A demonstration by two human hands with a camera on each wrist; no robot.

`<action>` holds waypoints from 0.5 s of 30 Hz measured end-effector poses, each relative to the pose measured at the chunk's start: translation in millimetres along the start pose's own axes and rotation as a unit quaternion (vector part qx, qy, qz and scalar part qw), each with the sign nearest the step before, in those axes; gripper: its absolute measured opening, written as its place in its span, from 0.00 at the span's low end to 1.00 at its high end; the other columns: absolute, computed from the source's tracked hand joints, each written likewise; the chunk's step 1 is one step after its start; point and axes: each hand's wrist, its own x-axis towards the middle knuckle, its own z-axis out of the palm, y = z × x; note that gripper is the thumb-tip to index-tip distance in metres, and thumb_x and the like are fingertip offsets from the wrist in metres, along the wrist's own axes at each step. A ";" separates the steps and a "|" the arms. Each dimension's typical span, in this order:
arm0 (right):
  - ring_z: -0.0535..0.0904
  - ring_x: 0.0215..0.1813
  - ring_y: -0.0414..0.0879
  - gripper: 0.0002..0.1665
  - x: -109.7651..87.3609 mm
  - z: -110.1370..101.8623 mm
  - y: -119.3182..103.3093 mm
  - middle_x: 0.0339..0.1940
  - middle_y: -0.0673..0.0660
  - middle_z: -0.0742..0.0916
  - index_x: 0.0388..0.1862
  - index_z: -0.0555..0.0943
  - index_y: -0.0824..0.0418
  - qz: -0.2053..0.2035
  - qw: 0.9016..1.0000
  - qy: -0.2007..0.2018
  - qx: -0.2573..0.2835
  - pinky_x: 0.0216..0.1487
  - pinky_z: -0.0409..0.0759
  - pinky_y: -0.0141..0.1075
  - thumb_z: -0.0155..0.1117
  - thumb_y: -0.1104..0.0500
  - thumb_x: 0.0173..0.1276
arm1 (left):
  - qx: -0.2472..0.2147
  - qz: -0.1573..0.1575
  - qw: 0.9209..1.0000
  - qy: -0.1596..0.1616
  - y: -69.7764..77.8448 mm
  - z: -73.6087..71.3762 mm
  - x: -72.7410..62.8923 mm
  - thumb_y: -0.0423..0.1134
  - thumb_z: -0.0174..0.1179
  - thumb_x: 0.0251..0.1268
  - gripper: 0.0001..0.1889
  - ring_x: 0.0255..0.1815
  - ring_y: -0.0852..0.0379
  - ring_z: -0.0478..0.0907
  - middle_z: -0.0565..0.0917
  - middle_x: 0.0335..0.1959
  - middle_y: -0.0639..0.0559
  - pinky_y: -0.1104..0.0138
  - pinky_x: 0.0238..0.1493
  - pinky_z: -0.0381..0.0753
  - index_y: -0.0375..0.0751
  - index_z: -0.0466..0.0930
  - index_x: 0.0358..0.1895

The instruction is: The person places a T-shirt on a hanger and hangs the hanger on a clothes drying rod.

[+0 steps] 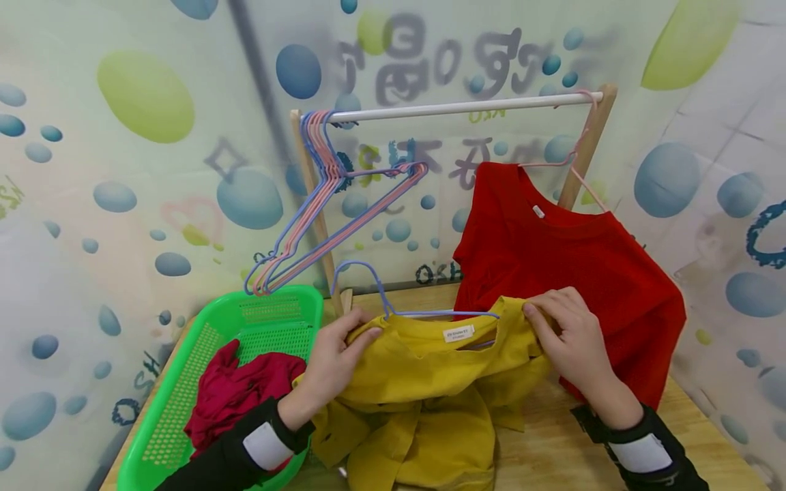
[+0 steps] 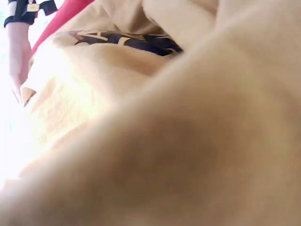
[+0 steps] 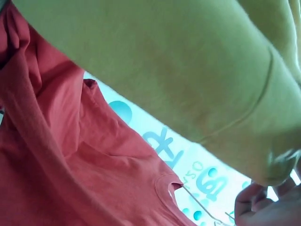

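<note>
the mustard-yellow fabric shirt is held up in front; a thin blue hook-topped hanger lies across its neckline, long axis left to right, hook nearer the left hand, pinching one shoulder; the right hand pinches the other.

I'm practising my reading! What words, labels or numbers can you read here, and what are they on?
"O": grey, on the backdrop; I can't read its other writing reliably.
Neck label on the yellow shirt: too small to read.
Tag on the red shirt: too small.
Dark print on the yellow shirt: folded, unreadable.
</note>
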 end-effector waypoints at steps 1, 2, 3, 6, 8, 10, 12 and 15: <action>0.70 0.41 0.36 0.06 -0.4 0.6 -0.2 0.33 0.57 0.89 0.35 0.88 0.62 -0.006 1.000 -0.006 -0.001 0.42 0.67 0.24 0.69 0.72 0.65 | -0.004 -0.009 1.000 -0.002 0.4 0.2 -0.3 0.35 0.62 0.74 0.03 0.30 0.64 0.72 0.84 0.33 0.52 0.71 0.32 0.72 0.44 0.85 0.41; 0.70 0.41 0.36 0.06 -0.7 1.0 -0.3 0.34 0.56 0.89 0.35 0.88 0.62 -0.010 1.000 -0.012 -0.001 0.42 0.67 0.25 0.69 0.71 0.65 | -0.005 -0.016 1.000 -0.004 0.9 0.3 -0.6 0.35 0.63 0.74 0.03 0.31 0.64 0.73 0.85 0.34 0.52 0.71 0.33 0.73 0.45 0.85 0.42; 0.69 0.41 0.37 0.06 -0.9 1.3 -0.3 0.34 0.56 0.89 0.36 0.88 0.62 -0.015 1.000 -0.018 -0.002 0.41 0.67 0.25 0.69 0.71 0.66 | -0.006 -0.021 1.000 -0.006 1.3 0.4 -0.9 0.35 0.63 0.74 0.03 0.31 0.64 0.73 0.85 0.35 0.52 0.71 0.33 0.73 0.45 0.85 0.42; 0.69 0.42 0.37 0.07 -0.5 2.1 -0.1 0.34 0.52 0.88 0.37 0.88 0.60 -0.031 0.999 -0.040 0.000 0.41 0.67 0.26 0.68 0.70 0.68 | -0.012 -0.029 0.999 -0.008 2.6 0.4 -1.3 0.35 0.63 0.74 0.03 0.32 0.63 0.75 0.86 0.36 0.51 0.71 0.35 0.74 0.45 0.86 0.42; 0.68 0.42 0.38 0.07 0.3 2.4 0.0 0.33 0.50 0.86 0.38 0.86 0.60 -0.043 0.998 -0.056 -0.001 0.41 0.66 0.27 0.66 0.70 0.70 | -0.015 -0.031 0.999 -0.008 3.5 0.5 -1.5 0.35 0.63 0.74 0.03 0.33 0.63 0.75 0.86 0.36 0.51 0.71 0.35 0.74 0.45 0.86 0.42; 0.67 0.42 0.39 0.08 1.1 3.0 -0.4 0.33 0.49 0.84 0.37 0.84 0.59 -0.055 0.996 -0.072 -0.006 0.42 0.65 0.29 0.64 0.70 0.72 | -0.019 -0.033 0.999 -0.007 4.2 0.7 -1.7 0.35 0.63 0.74 0.03 0.32 0.63 0.74 0.85 0.35 0.51 0.71 0.35 0.74 0.45 0.85 0.42; 0.65 0.42 0.39 0.08 1.4 3.4 -1.4 0.32 0.47 0.81 0.36 0.82 0.58 -0.064 0.994 -0.087 -0.020 0.43 0.63 0.31 0.61 0.69 0.75 | -0.021 -0.035 0.999 -0.005 4.6 1.3 -1.9 0.35 0.63 0.74 0.03 0.33 0.63 0.75 0.86 0.36 0.51 0.71 0.35 0.74 0.45 0.86 0.42; 0.65 0.41 0.41 0.07 0.5 3.7 -3.8 0.31 0.46 0.79 0.36 0.81 0.57 -0.071 0.991 -0.103 -0.054 0.44 0.62 0.34 0.61 0.66 0.76 | -0.025 -0.036 0.999 -0.004 4.1 3.1 -2.2 0.35 0.64 0.73 0.02 0.34 0.63 0.76 0.86 0.37 0.51 0.71 0.37 0.76 0.45 0.86 0.42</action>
